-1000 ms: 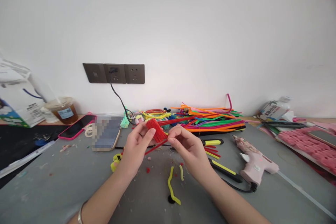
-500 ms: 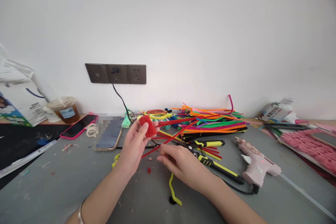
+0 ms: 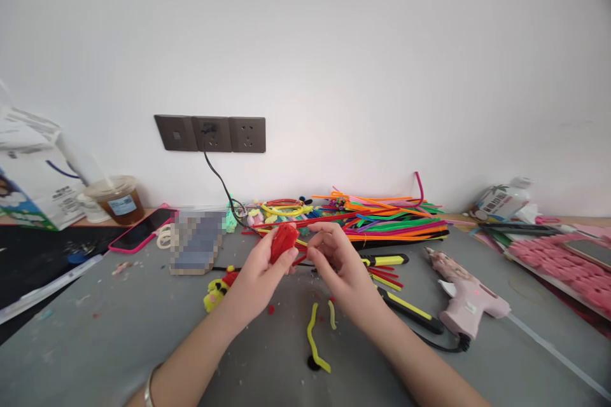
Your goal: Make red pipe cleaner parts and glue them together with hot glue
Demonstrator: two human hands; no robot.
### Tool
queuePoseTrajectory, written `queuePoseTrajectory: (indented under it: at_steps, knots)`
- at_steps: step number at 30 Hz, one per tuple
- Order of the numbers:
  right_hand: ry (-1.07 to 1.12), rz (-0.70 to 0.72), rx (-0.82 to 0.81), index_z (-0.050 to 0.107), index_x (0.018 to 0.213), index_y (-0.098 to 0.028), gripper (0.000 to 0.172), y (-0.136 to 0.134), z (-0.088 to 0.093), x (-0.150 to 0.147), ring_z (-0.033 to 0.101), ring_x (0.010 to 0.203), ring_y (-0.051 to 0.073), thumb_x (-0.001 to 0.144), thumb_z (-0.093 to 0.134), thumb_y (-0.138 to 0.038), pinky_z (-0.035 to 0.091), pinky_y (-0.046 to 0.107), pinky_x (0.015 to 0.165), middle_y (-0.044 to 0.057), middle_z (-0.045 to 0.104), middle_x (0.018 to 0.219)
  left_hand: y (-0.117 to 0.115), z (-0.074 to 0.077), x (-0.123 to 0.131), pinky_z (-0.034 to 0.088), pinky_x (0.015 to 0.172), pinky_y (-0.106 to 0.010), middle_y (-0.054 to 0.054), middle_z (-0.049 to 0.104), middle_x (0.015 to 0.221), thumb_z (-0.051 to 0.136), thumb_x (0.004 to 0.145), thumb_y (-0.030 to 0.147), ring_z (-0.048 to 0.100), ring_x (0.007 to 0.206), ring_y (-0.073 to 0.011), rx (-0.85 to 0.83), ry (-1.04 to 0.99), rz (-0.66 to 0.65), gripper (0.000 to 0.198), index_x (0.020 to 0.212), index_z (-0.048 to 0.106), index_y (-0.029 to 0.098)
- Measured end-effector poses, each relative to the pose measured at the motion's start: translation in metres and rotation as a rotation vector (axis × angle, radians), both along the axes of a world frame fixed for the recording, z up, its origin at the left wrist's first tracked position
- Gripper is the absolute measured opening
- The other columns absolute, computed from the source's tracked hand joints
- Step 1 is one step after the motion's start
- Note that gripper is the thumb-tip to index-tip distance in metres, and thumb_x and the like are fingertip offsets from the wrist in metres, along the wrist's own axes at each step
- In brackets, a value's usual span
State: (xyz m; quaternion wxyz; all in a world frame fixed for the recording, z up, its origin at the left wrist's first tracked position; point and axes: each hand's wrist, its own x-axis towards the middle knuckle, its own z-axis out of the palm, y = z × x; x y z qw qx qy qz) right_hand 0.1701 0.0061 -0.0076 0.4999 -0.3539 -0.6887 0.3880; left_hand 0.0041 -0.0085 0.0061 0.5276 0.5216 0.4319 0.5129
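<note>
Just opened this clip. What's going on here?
A person is working at a grey table with both hands. The left hand holds a red bundle between thumb and fingers. The right hand is raised close beside it, fingers curled; whether it pinches anything is unclear. Behind the hands lies a pile of colourful fuzzy sticks. A pink glue gun and a yellow-and-black handled tool lie to the right, and a bent yellow strip lies in front.

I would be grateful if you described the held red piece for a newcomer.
Find the grey table, then the left hand above its middle. The red piece sits between that hand's thumb and fingers. It is a compact clump, unlike the long, thin red stems farther right.
</note>
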Motion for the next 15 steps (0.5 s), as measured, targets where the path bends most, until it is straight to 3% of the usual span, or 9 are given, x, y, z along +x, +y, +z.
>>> queuePoseTrajectory:
  at_steps: [5,10,15]
  knots:
    - [0.198,0.112,-0.089,0.059,0.112,-0.024,0.028,0.000,0.009,0.000,0.057,0.068,0.015,0.094,0.057,-0.045,0.047,0.026,0.058,0.001,0.060,0.084,-0.005,-0.002,0.001,0.055,0.077,-0.031,-0.008,0.071,0.103,0.065,0.087,0.037,0.066,0.088,-0.0232,0.128,0.154,-0.093,0.046,0.131,0.062,0.025]
    - [0.217,0.234,-0.174,0.066,0.108,-0.024,0.029,-0.003,0.014,0.002,0.061,0.061,0.014,0.093,0.058,-0.047,0.050,0.028,0.058,0.000,0.064,0.076,-0.007,0.000,0.001,0.051,0.066,-0.028,-0.004,0.066,0.081,0.062,0.089,0.040,0.060,0.070,-0.0191,0.117,0.180,-0.224,0.038,0.122,0.066,0.022]
    - [0.278,0.393,-0.291,0.059,0.118,-0.023,0.033,-0.005,0.016,0.002,0.067,0.061,0.016,0.091,0.064,-0.042,0.055,0.031,0.060,0.000,0.067,0.077,-0.008,0.004,0.001,0.046,0.058,-0.026,-0.001,0.062,0.071,0.064,0.088,0.040,0.055,0.058,-0.0149,0.085,0.101,-0.277,0.027,0.104,0.067,0.019]
